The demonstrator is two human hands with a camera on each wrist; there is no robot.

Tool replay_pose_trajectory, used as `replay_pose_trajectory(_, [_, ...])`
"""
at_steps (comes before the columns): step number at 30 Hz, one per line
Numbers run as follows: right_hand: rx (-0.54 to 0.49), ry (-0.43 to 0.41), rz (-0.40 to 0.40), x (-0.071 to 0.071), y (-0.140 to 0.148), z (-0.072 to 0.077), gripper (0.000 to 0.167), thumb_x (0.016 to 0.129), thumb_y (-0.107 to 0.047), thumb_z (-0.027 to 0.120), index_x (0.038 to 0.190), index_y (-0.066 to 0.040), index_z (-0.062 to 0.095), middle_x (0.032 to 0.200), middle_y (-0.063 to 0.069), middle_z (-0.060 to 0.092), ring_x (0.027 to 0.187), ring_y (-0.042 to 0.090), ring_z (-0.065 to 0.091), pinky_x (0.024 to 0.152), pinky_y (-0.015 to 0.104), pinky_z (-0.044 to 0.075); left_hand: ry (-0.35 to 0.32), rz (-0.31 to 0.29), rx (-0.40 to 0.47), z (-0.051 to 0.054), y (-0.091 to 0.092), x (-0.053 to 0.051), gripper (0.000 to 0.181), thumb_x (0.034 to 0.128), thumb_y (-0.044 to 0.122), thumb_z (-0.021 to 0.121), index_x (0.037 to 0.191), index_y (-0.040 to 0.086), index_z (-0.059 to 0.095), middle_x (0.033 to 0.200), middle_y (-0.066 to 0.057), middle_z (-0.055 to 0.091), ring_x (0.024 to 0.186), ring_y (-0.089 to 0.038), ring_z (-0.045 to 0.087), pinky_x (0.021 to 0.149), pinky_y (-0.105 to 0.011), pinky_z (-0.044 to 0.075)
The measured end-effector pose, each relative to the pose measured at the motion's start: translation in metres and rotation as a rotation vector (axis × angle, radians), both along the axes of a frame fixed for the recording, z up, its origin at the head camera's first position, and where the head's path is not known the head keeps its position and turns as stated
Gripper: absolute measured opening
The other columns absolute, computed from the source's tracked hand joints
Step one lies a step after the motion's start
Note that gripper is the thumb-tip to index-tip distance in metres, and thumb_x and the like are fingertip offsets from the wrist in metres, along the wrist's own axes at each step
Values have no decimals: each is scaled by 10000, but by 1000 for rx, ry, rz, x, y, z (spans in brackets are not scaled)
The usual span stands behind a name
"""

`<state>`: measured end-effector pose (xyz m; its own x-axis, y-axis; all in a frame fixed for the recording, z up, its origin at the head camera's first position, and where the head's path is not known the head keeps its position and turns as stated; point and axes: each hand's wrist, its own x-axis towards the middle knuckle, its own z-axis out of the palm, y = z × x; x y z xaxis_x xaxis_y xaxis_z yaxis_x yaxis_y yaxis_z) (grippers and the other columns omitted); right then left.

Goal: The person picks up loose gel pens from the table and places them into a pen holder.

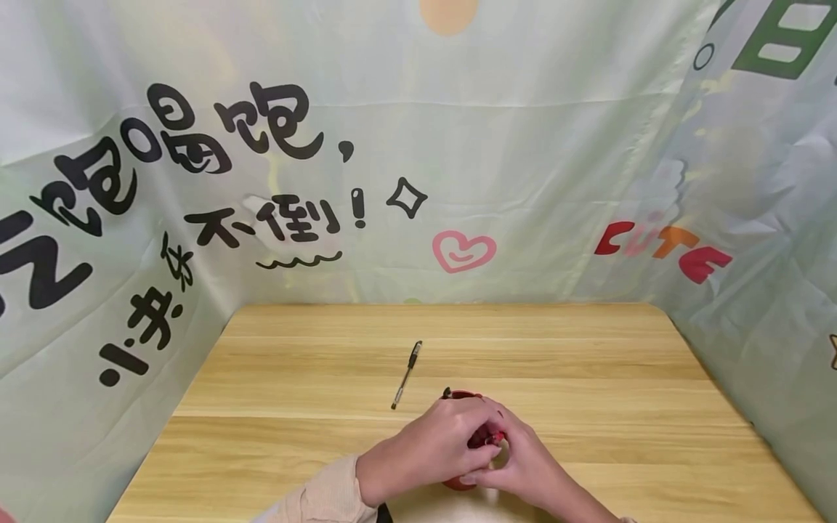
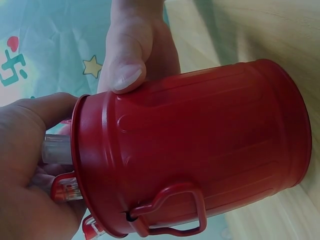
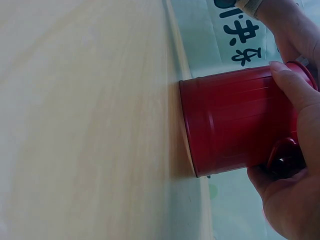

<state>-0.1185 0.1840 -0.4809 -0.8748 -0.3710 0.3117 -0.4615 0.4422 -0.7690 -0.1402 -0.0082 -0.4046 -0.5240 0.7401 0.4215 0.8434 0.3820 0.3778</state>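
Observation:
A small red metal pail point(image 2: 200, 135), ribbed like a trash can and with a looped side handle, stands on the table near its front. Several pens with clear and red ends point(image 2: 57, 150) poke out past its rim. My right hand point(image 3: 295, 190) grips the pail's side, its thumb on the wall below the rim. The left hand point(image 1: 438, 443) arches over the opening, fingers curled about the pen ends; its fingertips are partly hidden. In the head view both hands cover most of the pail point(image 1: 461, 485).
A black and clear pen point(image 1: 407, 374) lies on the wooden table point(image 1: 294, 378), beyond the hands and a little left. Printed cloth walls point(image 1: 523, 160) stand along the table's back and sides.

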Motion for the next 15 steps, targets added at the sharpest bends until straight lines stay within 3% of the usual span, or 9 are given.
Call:
replay_pose_trajectory(7, [-24,-19,19,1,0,0,845,756,-421,931,1472,-308,496,1317,-100,663,1084,18,652,912,234,588,21,6,-2,2,-1,0,130,918,170,775,1006,135,687,919,54,708,799,-7,618,738,21,429])
replay_pose_trajectory(12, [-44,-20,36,0,0,1,814,769,-401,924,1457,-294,502,1213,-120,681,995,98,673,848,226,585,60,17,6,5,-1,-1,173,908,213,791,1036,133,707,989,44,748,873,-41,689,805,-31,499])
replay_pose_trajectory(15, [-44,-29,31,1,0,1,772,768,-403,925,1416,-297,518,1171,-130,683,970,116,675,831,215,575,47,12,20,8,-1,-2,174,914,213,786,1044,125,710,983,36,752,852,-47,693,789,-25,495])
